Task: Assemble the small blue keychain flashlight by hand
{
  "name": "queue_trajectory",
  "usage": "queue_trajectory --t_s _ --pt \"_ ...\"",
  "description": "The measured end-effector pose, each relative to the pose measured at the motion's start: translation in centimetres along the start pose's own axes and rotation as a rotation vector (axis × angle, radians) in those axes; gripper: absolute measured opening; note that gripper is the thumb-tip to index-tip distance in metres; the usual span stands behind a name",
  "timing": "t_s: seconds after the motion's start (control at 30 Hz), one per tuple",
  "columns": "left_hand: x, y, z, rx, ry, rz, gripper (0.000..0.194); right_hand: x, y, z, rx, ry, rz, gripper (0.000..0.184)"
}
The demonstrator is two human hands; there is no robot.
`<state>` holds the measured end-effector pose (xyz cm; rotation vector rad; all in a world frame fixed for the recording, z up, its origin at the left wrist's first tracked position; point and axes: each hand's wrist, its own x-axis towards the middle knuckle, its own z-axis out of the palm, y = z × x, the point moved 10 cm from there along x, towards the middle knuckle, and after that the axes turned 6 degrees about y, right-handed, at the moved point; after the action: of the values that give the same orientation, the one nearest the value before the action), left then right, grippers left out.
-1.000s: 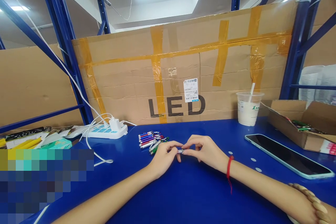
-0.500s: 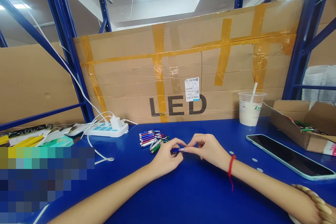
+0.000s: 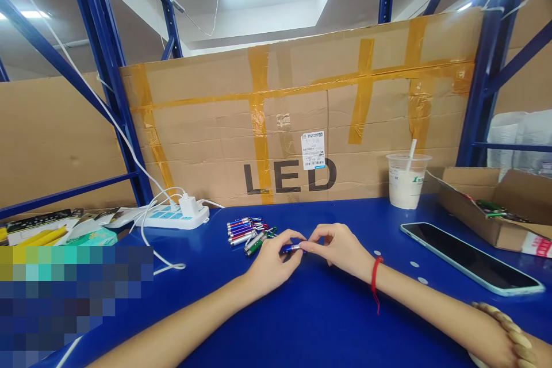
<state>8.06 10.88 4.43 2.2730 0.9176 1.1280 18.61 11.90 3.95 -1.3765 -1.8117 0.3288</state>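
Note:
A small blue pen-like tube (image 3: 290, 248) with a silvery-white band is held level just above the blue tabletop, between my two hands. My left hand (image 3: 272, 261) grips its left part, thumb and fingers closed around it. From the other side, my right hand (image 3: 335, 243) pinches the right end between thumb and forefinger, covering that tip. Behind my left hand lies a pile of similar shiny tubes (image 3: 245, 232) in blue, red, silver and green; my fingers partly hide its right edge.
A white power strip (image 3: 175, 217) with plugged-in cables sits back left. At the right are a lidded cup (image 3: 405, 184) with a straw, a phone (image 3: 472, 259), and an open cardboard box (image 3: 487, 218) holding green items. A taped cardboard panel (image 3: 207, 144) stands behind.
Both hands keep nearly the same pose around the blue tube, with only slight finger movement at its right end. The whole view has shifted a little.

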Motion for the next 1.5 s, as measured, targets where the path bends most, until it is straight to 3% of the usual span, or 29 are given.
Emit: queue_trajectory --t_s 0.33,0.67,0.87,1.5 --pt "0.0 -0.4 0.2 0.057 0.007 0.014 0.012 0.0 -0.1 -0.2 0.002 0.021 -0.008 0.032" --pt "0.0 -0.9 -0.2 0.101 0.033 -0.069 0.011 0.0 0.3 0.7 0.196 -0.030 0.053 0.039" --pt "-0.2 -0.9 -0.1 0.135 0.034 -0.082 0.009 0.1 0.6 1.0 0.308 -0.042 0.106 0.034" --pt "-0.1 -0.8 -0.1 0.100 0.024 -0.092 0.008 0.0 -0.3 0.8 0.274 -0.034 0.024 0.032"
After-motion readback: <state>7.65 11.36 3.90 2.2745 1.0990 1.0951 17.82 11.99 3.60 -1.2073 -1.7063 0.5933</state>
